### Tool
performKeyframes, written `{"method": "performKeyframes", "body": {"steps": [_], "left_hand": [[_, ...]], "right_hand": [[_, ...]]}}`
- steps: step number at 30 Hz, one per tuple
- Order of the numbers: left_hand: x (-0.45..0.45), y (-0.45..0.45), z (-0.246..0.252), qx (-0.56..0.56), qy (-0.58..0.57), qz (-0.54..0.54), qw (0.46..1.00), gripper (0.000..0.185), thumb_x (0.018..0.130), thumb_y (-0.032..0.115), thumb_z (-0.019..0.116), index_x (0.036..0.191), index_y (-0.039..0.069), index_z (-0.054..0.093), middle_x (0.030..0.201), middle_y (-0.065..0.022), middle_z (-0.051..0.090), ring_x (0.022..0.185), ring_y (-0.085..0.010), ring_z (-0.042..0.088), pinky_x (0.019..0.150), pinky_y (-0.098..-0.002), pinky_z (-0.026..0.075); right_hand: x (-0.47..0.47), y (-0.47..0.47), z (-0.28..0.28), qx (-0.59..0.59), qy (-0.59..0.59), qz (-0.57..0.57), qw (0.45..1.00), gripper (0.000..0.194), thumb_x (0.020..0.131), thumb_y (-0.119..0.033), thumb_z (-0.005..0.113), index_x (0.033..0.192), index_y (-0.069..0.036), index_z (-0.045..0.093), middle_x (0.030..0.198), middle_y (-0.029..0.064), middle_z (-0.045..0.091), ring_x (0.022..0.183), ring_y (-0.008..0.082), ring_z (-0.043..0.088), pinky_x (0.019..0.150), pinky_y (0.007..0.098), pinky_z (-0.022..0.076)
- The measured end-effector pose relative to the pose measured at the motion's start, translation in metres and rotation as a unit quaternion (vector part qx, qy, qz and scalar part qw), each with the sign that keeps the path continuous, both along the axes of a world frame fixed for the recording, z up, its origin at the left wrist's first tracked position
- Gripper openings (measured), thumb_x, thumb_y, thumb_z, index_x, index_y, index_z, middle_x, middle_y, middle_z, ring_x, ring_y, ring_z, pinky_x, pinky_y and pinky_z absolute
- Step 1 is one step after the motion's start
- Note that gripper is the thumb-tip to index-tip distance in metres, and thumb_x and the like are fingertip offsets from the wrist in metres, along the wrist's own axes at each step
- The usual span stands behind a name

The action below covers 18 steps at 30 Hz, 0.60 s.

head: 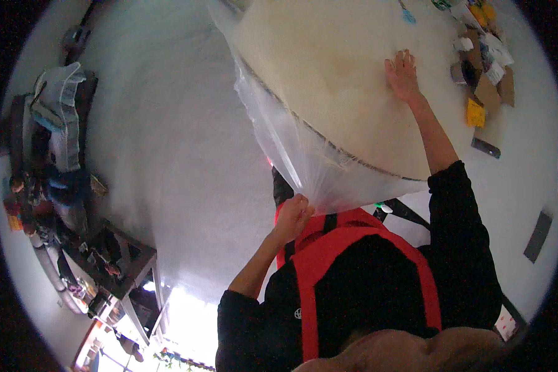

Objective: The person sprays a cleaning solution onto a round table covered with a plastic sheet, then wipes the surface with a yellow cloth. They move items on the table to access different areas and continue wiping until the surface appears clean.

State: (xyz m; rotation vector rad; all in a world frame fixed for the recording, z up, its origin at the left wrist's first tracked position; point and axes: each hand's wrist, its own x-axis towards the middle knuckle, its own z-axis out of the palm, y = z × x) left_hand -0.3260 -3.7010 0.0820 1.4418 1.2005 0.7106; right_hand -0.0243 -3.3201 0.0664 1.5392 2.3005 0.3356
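Observation:
A broad cream-coloured surface spreads out before me, its curved near edge dark and rough. Clear plastic film hangs along that edge. My left hand grips the film close to my waist, and folds fan out from the fingers as it is drawn towards me. Farther out, my right hand rests palm down on the cream surface with its fingers somewhat apart and nothing in them. Whether the film also covers the top of the surface, I cannot tell.
At the right, cardboard pieces, papers and yellow packets lie in a pile. A blue brush-like item sits at the top. Grey floor stretches left towards a cluttered bench and clear plastic sheeting.

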Motion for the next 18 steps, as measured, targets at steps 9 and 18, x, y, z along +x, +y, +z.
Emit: {"method": "performKeyframes", "body": {"steps": [9,18], "left_hand": [[-0.02,-0.005,-0.096,-0.231,-0.021,0.324,0.917,0.053,0.084,0.026,0.066,0.123,0.0,0.04,0.105,-0.0153,0.055,0.102,-0.027,0.049,0.083,-0.0371,0.044],[-0.006,0.151,-0.106,-0.088,-0.109,0.51,0.848,0.066,0.093,0.035,0.054,0.136,-0.005,0.023,0.115,-0.0193,0.05,0.108,-0.0286,0.048,0.09,-0.0369,0.042]], "right_hand": [[-0.035,-0.022,-0.005,0.04,0.273,0.011,0.961,0.077,0.091,-0.047,0.047,0.14,0.007,0.021,0.147,0.0265,0.018,0.137,0.0441,0.015,0.111,0.0516,0.0159],[-0.032,-0.014,-0.012,0.064,0.258,0.032,0.963,0.074,0.091,-0.047,0.047,0.139,0.005,0.023,0.145,0.0271,0.022,0.133,0.0454,0.02,0.109,0.0523,0.0196]]}}
